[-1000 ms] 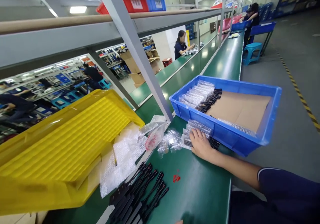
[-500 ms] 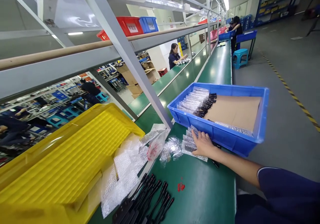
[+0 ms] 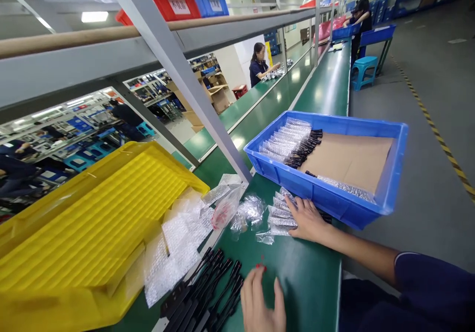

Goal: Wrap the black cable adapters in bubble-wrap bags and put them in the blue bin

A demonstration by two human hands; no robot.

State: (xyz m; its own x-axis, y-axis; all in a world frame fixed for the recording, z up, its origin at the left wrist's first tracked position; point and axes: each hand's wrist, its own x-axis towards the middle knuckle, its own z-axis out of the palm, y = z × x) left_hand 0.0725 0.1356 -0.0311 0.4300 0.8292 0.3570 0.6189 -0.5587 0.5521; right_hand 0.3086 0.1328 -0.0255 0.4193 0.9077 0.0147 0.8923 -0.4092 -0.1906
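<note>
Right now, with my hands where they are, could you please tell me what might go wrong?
1. The right hand rests on a loose fan of bagged parts beside the blue bin; the slick bags could slide apart.
2. The left hand lies close to the small red pieces and the black parts, so a sweep might scatter them.

A factory assembly hall. Long green workbenches (image 3: 326, 89) run under metal shelving (image 3: 178, 70), with plastic bins (image 3: 334, 198) of parts. Other workers (image 3: 259, 65) sit along the line.
</note>
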